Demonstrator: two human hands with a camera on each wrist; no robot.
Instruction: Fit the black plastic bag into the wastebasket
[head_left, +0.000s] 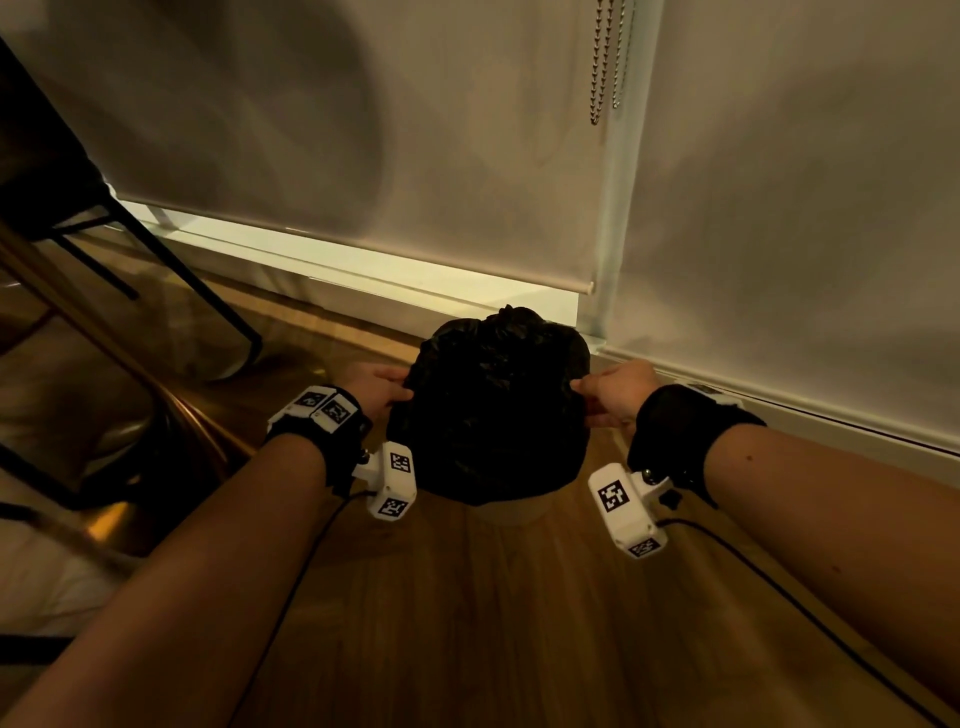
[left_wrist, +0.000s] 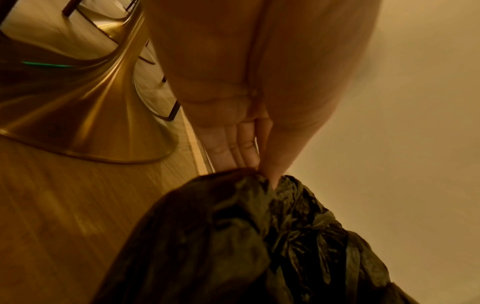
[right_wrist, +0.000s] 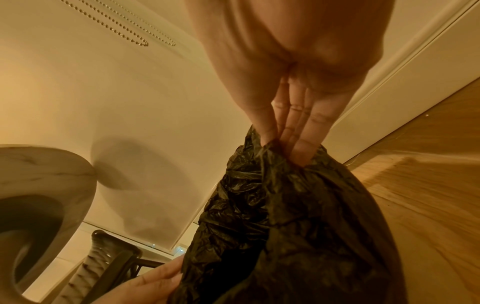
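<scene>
Standing at the left edge of the head frame: a dark chair, its thin black legs on the wooden floor. Gleaming just below it, a flared brass-coloured base, filling the upper left of the left wrist frame.

Pinching the left side of the black plastic bag between thumb and fingers: the left hand, left of centre. Draping over the wastebasket, centre frame, with only a pale strip of the basket showing under the bag's lower edge; bag top bunching in a small knot toward the wall.

Gripping the bag's right side, thumb and fingertips clamped on crinkled plastic: the right hand, right of centre. Holding well apart, the two hands, with the bag stretching between them.

Hanging at the upper right, a bead chain against the pale roller blind.
</scene>
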